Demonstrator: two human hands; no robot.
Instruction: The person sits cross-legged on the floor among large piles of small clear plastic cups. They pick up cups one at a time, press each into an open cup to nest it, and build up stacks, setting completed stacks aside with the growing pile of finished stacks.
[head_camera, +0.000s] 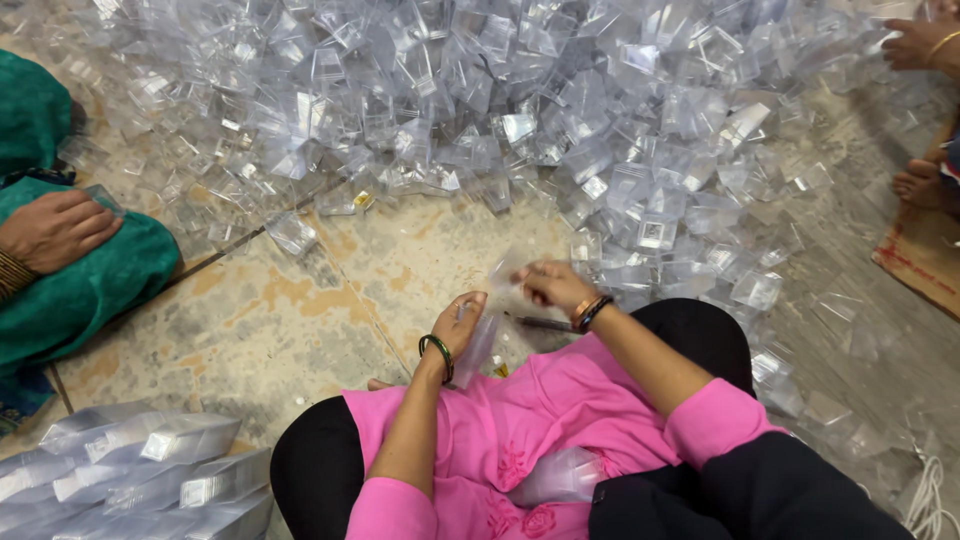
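Clear plastic box being worked between both hands above the stone floor.

At far left a co-worker's hand (52, 230) rests on a green-clad knee; stacked flat clear sleeves (140, 470) lie below it. The left hand (458, 322) pinches the lower edge of a thin, glossy, see-through plastic box (490, 320), fingers closed on it. The right hand (552, 285) grips its upper flap, fingers also closed. A dark pen (545, 323) lies just beneath. Beyond, a heap of boxes (520, 110) covers the mottled floor (260, 320). Judged risk: the slick film could slip or crease under uneven pressure.
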